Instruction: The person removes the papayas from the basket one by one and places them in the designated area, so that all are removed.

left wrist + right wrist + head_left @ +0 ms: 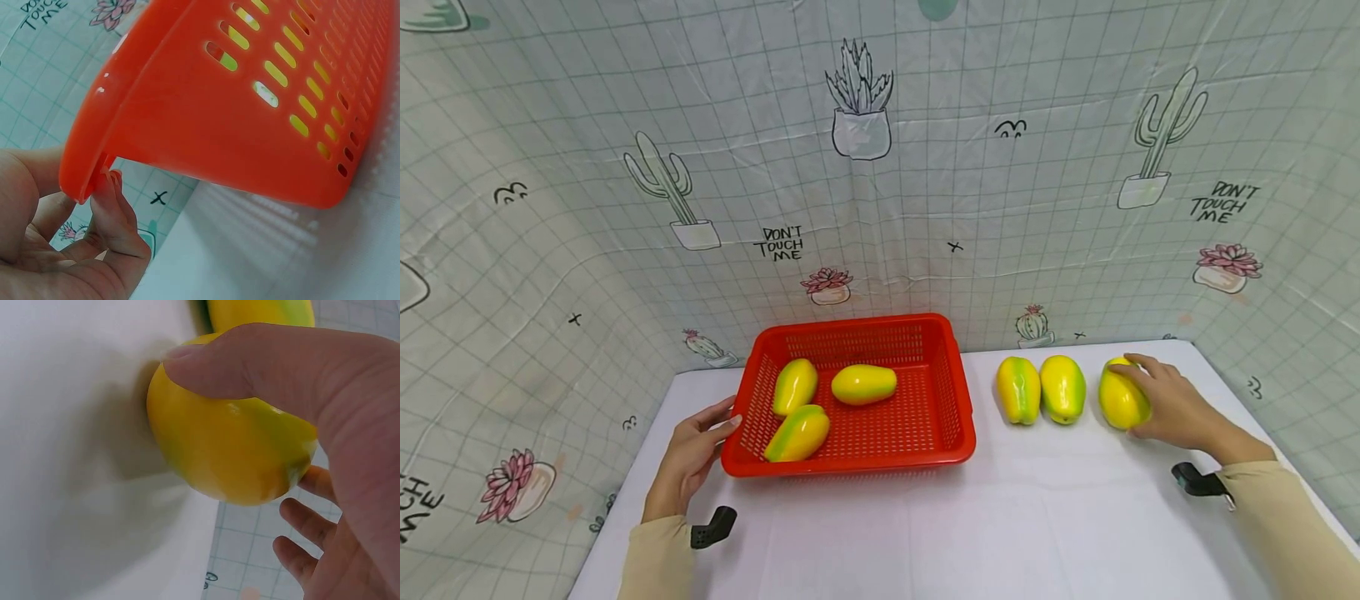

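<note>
Beige sleeves [658, 557], white table [880, 533], red basket [865, 462], cactus-print cloth [940, 183] behind

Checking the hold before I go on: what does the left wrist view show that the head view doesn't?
Only left wrist: the underside of the rim of the red slotted plastic basket, with fingertips against it.
Only head: the right hand gripping a yellow-green oval fruit, two like it on the white table, three separately visible inside the basket.
Both: the basket, the left hand at its rim, table, grid-printed cloth, and fruit (through slots in the left wrist view).
</note>
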The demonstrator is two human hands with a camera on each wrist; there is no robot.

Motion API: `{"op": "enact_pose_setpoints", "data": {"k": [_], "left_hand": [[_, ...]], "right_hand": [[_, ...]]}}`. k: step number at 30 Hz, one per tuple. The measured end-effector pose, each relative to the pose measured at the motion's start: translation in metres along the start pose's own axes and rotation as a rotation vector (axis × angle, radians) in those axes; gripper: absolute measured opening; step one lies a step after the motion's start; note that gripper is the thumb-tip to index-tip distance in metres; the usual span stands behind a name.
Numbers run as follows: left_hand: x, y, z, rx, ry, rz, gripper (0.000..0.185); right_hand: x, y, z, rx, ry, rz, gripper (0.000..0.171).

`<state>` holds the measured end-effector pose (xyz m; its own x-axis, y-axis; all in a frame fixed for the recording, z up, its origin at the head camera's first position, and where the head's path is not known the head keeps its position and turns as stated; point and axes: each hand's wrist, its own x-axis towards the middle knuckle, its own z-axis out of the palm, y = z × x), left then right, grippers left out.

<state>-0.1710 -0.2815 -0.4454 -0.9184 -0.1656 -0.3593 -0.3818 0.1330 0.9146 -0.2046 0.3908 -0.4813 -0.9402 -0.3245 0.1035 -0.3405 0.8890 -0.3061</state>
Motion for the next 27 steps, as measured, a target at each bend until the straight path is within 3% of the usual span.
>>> {"op": "enact_pose_setpoints", "data": {"k": [27], "left_hand": [[-0.001,0.000,0.000,-0.019,0.007,-0.004,0.061]], "right_hand": [[0.013,-0.001,0.005,0.024,-0.070,-0.056,0.098]]}}
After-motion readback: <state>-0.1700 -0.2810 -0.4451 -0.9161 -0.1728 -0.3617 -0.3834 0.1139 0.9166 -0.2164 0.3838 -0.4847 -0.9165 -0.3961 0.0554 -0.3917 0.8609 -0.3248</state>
